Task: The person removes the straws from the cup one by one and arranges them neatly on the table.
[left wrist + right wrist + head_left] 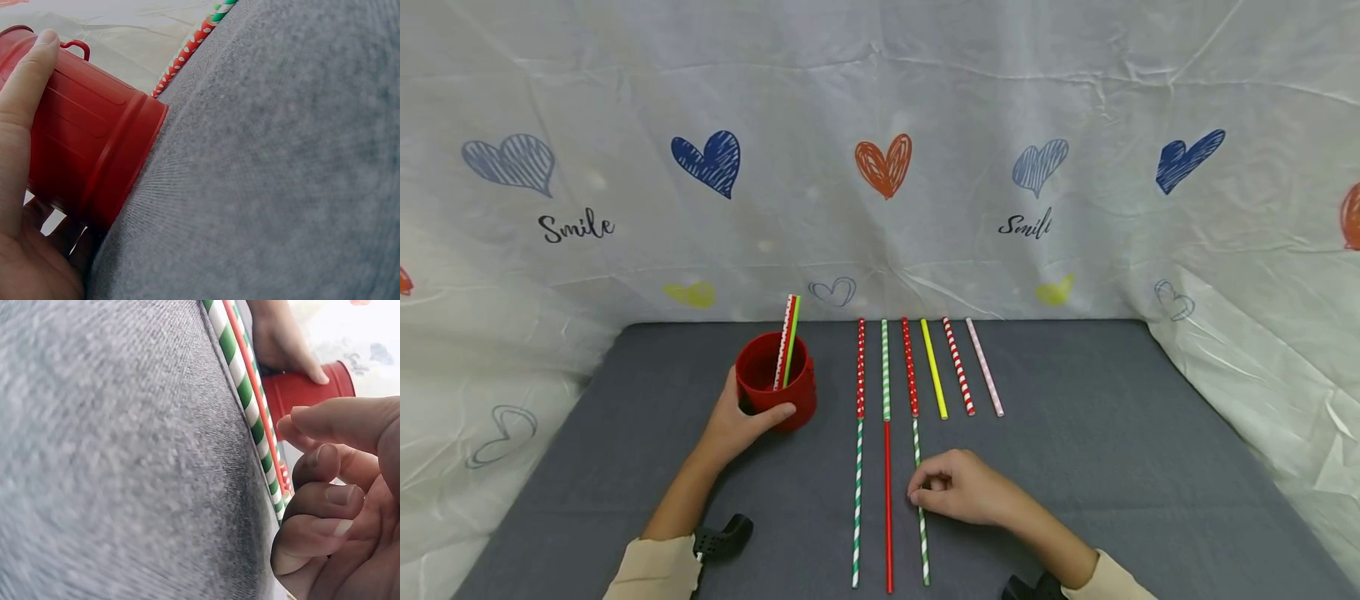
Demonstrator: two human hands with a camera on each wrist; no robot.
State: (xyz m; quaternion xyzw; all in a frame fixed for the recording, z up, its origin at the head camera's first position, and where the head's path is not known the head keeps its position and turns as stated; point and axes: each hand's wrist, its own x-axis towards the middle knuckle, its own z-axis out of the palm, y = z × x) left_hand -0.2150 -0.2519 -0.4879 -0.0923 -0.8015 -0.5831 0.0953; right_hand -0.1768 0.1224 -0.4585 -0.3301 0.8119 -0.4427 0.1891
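Observation:
A red metal bucket (805,400) with small side handles stands on the cloth at left, two paper straws (787,342) leaning inside it. My left hand (737,421) grips its near side, thumb along the front; in the left wrist view the fingers curve under the bucket (94,131). My right hand (962,487) hovers over the green-and-white striped straw (925,546) at the right of the near row. In the right wrist view its fingers (319,506) are loosely curled, with nothing between them, beside the striped straw (234,359).
Left of that straw lie a plain red straw (889,508) and another green-striped straw (857,508). Several straws form a far row, including a yellow straw (934,367) and a pink straw (985,367). A white heart-printed sheet (955,250) hangs behind the grey cloth (1090,417).

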